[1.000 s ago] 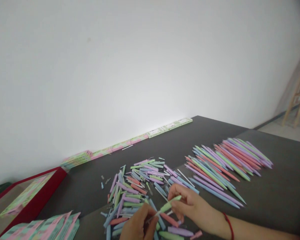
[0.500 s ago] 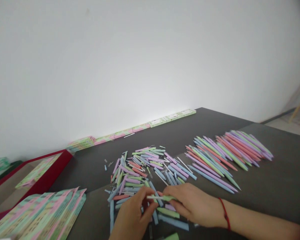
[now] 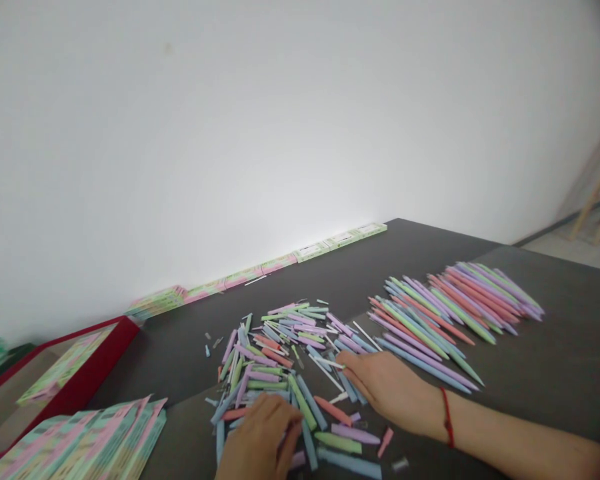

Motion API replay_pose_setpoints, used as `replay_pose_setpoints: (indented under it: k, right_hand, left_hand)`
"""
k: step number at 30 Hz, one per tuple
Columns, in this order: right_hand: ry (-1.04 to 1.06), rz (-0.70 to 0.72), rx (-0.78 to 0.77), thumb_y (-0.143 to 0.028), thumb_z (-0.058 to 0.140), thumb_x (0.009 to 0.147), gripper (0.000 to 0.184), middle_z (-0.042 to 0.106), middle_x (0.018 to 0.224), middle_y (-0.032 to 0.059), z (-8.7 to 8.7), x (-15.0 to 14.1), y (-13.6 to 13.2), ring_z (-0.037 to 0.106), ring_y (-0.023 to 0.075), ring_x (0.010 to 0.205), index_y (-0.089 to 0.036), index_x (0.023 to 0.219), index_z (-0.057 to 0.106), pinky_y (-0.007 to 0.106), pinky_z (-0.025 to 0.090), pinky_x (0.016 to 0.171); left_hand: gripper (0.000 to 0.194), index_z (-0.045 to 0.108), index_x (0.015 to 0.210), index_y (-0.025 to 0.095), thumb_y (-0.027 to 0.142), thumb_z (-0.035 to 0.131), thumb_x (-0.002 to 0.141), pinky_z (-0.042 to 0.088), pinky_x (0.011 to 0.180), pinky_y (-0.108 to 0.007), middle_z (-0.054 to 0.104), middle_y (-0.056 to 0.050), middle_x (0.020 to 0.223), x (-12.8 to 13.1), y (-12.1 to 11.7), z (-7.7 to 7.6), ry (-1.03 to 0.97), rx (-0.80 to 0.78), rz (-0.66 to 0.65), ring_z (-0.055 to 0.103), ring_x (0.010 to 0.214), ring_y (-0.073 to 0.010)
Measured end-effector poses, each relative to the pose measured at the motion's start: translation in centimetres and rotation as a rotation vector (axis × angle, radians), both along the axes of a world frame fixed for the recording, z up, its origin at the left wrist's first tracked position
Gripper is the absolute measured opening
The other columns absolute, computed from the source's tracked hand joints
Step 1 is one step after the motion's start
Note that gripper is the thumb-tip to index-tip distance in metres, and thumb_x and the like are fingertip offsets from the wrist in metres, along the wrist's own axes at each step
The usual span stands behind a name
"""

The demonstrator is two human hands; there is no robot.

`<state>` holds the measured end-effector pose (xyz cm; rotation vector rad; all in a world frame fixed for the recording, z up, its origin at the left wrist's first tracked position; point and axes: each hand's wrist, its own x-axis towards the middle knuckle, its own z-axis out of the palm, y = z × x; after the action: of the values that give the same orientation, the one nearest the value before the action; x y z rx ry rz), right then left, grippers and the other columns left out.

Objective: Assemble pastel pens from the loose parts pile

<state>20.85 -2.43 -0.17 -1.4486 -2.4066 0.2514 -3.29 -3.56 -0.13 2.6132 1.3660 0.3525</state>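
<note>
Showing left hand (image 3: 260, 437) and right hand (image 3: 390, 393) apart | left: curled over near edge of loose pastel pen parts (image 3: 275, 353), any grip hidden | right: lying flat, fingertips (image 3: 343, 360) at pile's right edge beside thin white rods (image 3: 325, 372) | assembled pens (image 3: 445, 320): fanned rows right of pile on dark counter (image 3: 380, 257)

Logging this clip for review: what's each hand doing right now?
Left hand: curled over the pen parts, can't tell if holding anything.
Right hand: open, holding nothing visible.
</note>
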Motion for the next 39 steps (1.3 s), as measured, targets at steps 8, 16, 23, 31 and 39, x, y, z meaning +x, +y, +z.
replay_pose_setpoints:
  k: [8, 16, 23, 31, 39]
  right_hand:
    - [-0.021, 0.049, -0.017, -0.023, 0.033, 0.095, 0.017, 0.067, 0.069, 0.0020, -1.0, -0.2, 0.1, 0.061, 0.0170, 0.059, -0.020, 0.093, 0.050, 0.028, 0.020, 0.048]
    - [-0.013, 0.132, -0.009, -0.022, 0.036, 0.094, 0.016, 0.065, 0.069, 0.0006, 0.0, -0.2, -0.4, 0.061, 0.0164, 0.059, -0.021, 0.089, 0.051, 0.028, 0.021, 0.049]
    - [-0.030, 0.142, -0.044, -0.020, 0.036, 0.092, 0.014, 0.063, 0.066, 0.0004, -0.3, -0.4, -0.6, 0.058, 0.0162, 0.056, -0.020, 0.088, 0.049, 0.028, 0.020, 0.048]
    - [0.229, -0.033, -0.210, -0.023, 0.030, 0.094, 0.020, 0.058, 0.072, 0.0018, -0.3, -0.3, 0.2, 0.052, 0.0158, 0.064, -0.020, 0.083, 0.047, 0.027, 0.028, 0.056]
    - [0.628, -0.060, -0.524, -0.021, 0.034, 0.091, 0.020, 0.044, 0.061, -0.0046, 0.1, -0.2, 0.7, 0.041, 0.0115, 0.057, -0.020, 0.074, 0.044, 0.024, 0.030, 0.053]
  left_hand:
    - [0.036, 0.063, 0.093, 0.025, 0.000, 0.046, 0.072, 0.045, 0.078, -0.030, 0.060, -0.005, 0.105, 1.7, 4.2, 3.0, 0.313, -0.068, -0.138, 0.057, 0.095, -0.0201]
    - [0.022, 0.058, 0.091, 0.023, 0.007, 0.048, 0.080, 0.042, 0.088, -0.038, 0.063, -0.004, 0.101, -0.3, 4.0, 2.0, 0.126, 0.026, -0.147, 0.054, 0.099, -0.0228]
    - [0.012, 0.048, 0.082, 0.024, 0.015, 0.040, 0.082, 0.044, 0.068, -0.028, 0.059, 0.001, 0.078, -2.3, 3.1, 0.6, -0.136, -0.060, 0.168, 0.057, 0.073, -0.0176]
    - [0.010, 0.051, 0.080, 0.023, 0.025, 0.041, 0.080, 0.033, 0.057, -0.025, 0.061, 0.001, 0.069, 1.0, 7.6, 1.3, 0.120, -0.112, 0.242, 0.059, 0.065, -0.0181]
    - [0.032, 0.059, 0.097, 0.026, 0.014, 0.046, 0.071, 0.038, 0.069, -0.030, 0.063, -0.003, 0.094, 1.7, 11.4, 0.6, 0.204, -0.103, 0.026, 0.060, 0.084, -0.0219]
